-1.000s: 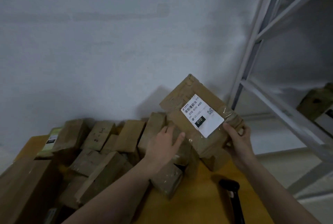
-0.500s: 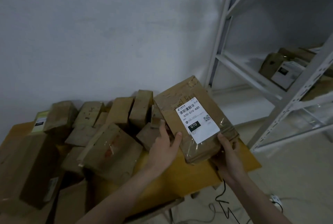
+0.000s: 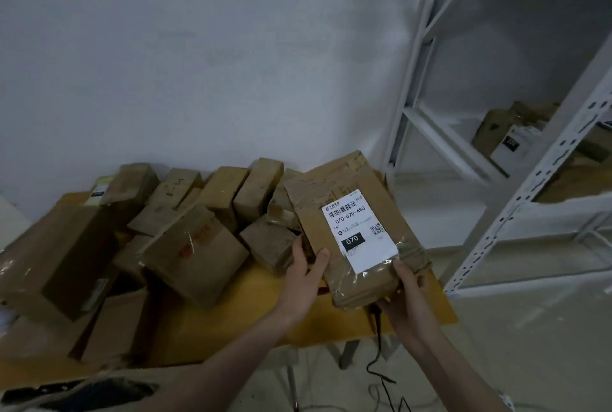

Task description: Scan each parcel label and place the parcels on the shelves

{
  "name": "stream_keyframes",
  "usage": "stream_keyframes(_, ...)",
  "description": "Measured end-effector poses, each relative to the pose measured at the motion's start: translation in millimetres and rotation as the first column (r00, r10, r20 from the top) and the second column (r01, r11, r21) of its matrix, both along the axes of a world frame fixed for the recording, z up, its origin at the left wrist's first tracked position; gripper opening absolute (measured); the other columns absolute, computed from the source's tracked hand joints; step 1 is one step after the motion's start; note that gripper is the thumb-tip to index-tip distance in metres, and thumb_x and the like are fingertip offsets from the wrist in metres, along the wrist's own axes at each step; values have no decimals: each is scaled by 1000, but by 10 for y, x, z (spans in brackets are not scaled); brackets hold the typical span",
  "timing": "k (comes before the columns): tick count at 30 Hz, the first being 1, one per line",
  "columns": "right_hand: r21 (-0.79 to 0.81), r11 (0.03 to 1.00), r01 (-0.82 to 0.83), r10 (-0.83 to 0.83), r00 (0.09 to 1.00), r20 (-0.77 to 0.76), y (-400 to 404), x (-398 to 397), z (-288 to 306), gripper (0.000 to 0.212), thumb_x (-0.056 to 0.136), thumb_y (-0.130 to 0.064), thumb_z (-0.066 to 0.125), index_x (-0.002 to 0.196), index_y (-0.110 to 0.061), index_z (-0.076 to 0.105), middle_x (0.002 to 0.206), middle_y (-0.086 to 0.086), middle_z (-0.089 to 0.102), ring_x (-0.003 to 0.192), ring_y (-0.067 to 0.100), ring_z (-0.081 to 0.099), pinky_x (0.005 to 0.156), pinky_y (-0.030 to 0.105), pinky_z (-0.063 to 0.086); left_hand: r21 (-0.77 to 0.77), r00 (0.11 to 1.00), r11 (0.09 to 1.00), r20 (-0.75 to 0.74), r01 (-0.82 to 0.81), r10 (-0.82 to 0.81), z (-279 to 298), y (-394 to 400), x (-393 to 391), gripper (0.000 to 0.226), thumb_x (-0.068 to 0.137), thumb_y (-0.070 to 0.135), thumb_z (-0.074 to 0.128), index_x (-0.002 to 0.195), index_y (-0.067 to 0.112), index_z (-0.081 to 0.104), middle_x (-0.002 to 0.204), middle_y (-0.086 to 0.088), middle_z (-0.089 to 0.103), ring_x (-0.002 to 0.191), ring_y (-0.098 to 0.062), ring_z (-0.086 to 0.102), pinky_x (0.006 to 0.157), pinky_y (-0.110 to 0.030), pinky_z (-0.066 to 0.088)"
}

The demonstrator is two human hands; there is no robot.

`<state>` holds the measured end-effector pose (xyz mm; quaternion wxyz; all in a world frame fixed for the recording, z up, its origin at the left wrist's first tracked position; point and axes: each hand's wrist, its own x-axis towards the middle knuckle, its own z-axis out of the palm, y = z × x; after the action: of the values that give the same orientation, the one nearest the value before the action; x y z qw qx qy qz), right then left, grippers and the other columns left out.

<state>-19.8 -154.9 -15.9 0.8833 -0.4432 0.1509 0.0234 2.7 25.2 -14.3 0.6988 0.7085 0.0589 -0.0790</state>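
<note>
Parcel (image 3: 351, 229) drawn nearer, flat taped cardboard, glossy white label (image 3: 359, 229), both hands clamped on its lower edge, left (image 3: 303, 274), right (image 3: 405, 295).

A pale, plain wall (image 3: 205, 57) fills the view from nine o'clock round through twelve to one. A yellow-orange wooden table (image 3: 231, 309) stands against it and spreads across the lower left, from about nine o'clock to five; its bare top shows mostly near its front edge and at its right corner. A grey metal table leg (image 3: 347, 353) drops from under that corner at about five o'clock. Just beside the leg, a thin black cable (image 3: 377, 353) hangs off the table's front edge and trails in kinks down to the light floor (image 3: 530, 345), which takes up the four-to-five o'clock part.
</note>
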Motion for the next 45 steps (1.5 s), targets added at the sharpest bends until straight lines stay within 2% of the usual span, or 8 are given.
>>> stream_keyframes(4, -38, 992, -118, 117, 992, -39, -450, 63, 39, 52, 84, -31, 59, 135, -31, 47, 124, -1, 65, 112, 22, 63, 93, 46, 52, -80, 995, 992, -37, -96, 94, 5, -376, -12, 57, 96, 36, 54, 140, 46, 19, 123, 17, 57, 110, -11, 61, 95, -52, 52)
stream_keyframes(10, -51, 978, -200, 185, 960, -212, -1151, 323, -226, 82, 72, -74, 48, 137, -24, 49, 129, 12, 59, 120, 33, 54, 107, 54, 36, -106, 975, 970, -51, -220, 216, -54, -712, -40, 61, 99, 29, 52, 147, 37, 16, 113, 18, 56, 98, -7, 61, 87, -47, 56)
stream_keyframes(17, -373, 767, -522, 301, 807, -508, -1197, 743, -768, 39, 98, -30, 51, 132, -10, 48, 119, 13, 55, 110, 30, 52, 90, 43, 43, 16, 941, 946, -94, -324, 324, -242, -643, -130, 74, 95, 37, 54, 153, 32, 7, 132, -1, 55, 101, -12, 63, 78, -38, 60)
stream_keyframes(24, -623, 514, -589, 319, 806, -498, -766, 1096, -1039, 28, 97, -2, 46, 117, 16, 52, 121, 32, 56, 114, 46, 51, 100, 55, 39, 136, 939, 942, -114, -307, 323, -352, -368, -49, 71, 97, 32, 54, 151, 36, 9, 113, 10, 58, 89, -2, 62, 75, -26, 58)
stream_keyframes(27, -642, 475, -602, 329, 798, -504, -612, 1166, -1089, 16, 95, -7, 52, 107, 3, 54, 108, 18, 57, 101, 36, 55, 92, 48, 44, 185, 945, 940, -111, -285, 308, -411, -235, 14, 72, 96, 33, 54, 152, 35, 8, 129, -2, 55, 99, -10, 61, 75, -25, 58)
stream_keyframes(30, -660, 489, -570, 306, 821, -482, -506, 1237, -1213, 21, 94, -5, 53, 75, -8, 45, 100, 19, 59, 76, 21, 51, 70, 38, 43, 211, 942, 938, -135, -275, 307, -495, -137, 51, 74, 96, 35, 55, 152, 35, 7, 135, -6, 51, 112, -21, 58, 75, -27, 57)
stream_keyframes(40, -515, 618, -594, 242, 767, -594, -440, 1368, -1777, 18, 91, -15, 61, 104, -5, 55, 111, 19, 61, 98, 33, 57, 89, 47, 48, 165, 947, 953, -159, -253, 279, -706, 48, 117, 74, 96, 33, 54, 152, 36, 6, 124, -3, 55, 106, -19, 59, 88, -41, 56)
stream_keyframes(45, -461, 685, -565, 221, 763, -607, -489, 1344, -1774, 21, 92, -14, 62, 109, -3, 56, 73, 14, 56, 61, 26, 51, 57, 36, 43, 144, 959, 965, -153, -219, 240, -716, 140, 138, 73, 96, 32, 54, 151, 36, 6, 115, 9, 55, 102, -12, 61, 86, -36, 57)
